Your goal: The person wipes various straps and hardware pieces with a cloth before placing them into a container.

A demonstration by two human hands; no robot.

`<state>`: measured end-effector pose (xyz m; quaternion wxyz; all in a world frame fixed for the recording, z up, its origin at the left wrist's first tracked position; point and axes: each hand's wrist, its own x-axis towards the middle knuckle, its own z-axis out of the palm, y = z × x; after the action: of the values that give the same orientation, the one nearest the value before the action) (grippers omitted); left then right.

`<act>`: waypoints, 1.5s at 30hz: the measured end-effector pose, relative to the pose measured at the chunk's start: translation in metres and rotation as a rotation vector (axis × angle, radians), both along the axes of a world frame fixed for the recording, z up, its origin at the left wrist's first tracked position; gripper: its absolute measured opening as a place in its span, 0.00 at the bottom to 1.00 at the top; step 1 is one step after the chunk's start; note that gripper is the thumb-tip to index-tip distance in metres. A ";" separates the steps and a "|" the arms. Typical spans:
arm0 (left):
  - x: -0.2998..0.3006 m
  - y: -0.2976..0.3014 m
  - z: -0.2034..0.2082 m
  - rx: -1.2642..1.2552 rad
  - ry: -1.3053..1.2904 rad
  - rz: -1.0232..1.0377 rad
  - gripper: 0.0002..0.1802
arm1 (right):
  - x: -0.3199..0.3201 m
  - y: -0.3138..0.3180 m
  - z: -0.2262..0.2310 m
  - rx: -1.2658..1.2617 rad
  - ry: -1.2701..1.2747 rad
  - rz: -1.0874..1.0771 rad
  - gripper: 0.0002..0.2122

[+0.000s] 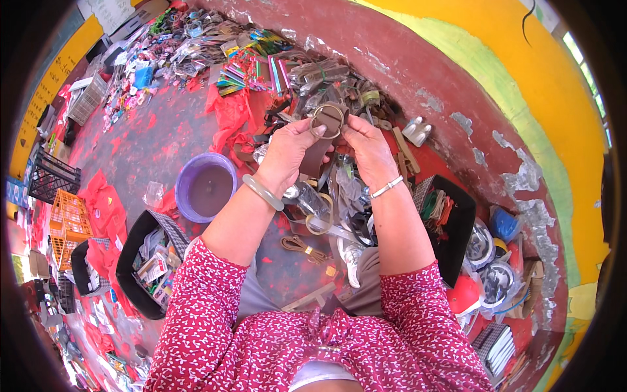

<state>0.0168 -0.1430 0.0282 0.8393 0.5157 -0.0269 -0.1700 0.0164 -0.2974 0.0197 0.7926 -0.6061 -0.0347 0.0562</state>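
Both hands hold up a brown belt [312,161] with a round, gold-coloured buckle [313,120]. My left hand [282,155] pinches the buckle's left side, its thumb on the ring. At the buckle's right, my right hand [373,155] has its fingers closed on the belt's edge. Part of the strap hangs down between the hands, and some fingers are hidden behind it. Below them lie clear plastic wrappings [312,199] and a pale looped strap [321,225]. A bundled brown cord [303,248] is on the floor nearer to me.
A purple bucket [185,183] stands left of my left forearm. Black baskets of small goods flank me, one left [134,243] and one right [462,228]. Heaped belts and packaged items [320,75] line the red wall [418,78]. Orange crate [70,222] stands far left.
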 end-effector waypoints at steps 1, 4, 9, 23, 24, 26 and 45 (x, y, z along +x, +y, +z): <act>0.000 0.001 0.000 0.010 -0.001 -0.008 0.11 | -0.001 0.000 0.003 0.043 0.000 0.023 0.11; 0.001 0.003 0.001 0.038 -0.004 -0.036 0.11 | -0.006 -0.003 0.012 0.150 0.051 0.083 0.12; 0.004 0.003 -0.004 0.093 0.015 -0.114 0.11 | -0.001 -0.012 0.008 0.128 0.200 0.007 0.16; 0.000 -0.009 -0.012 -0.103 -0.063 -0.201 0.18 | -0.005 -0.002 0.010 0.042 0.044 -0.119 0.17; 0.001 -0.008 -0.014 -0.094 -0.045 -0.225 0.18 | -0.004 -0.002 0.010 0.013 0.025 -0.127 0.17; 0.004 -0.004 -0.016 -0.075 -0.009 -0.273 0.18 | 0.000 -0.006 0.009 -0.136 -0.056 -0.143 0.18; 0.021 0.076 0.046 -0.694 -0.233 0.179 0.16 | -0.009 0.012 -0.004 -0.695 -0.045 0.787 0.11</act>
<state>0.0376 -0.0669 0.0741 0.9670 0.2165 -0.1329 -0.0170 0.0073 -0.2855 0.0156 0.4628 -0.7754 -0.2562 0.3449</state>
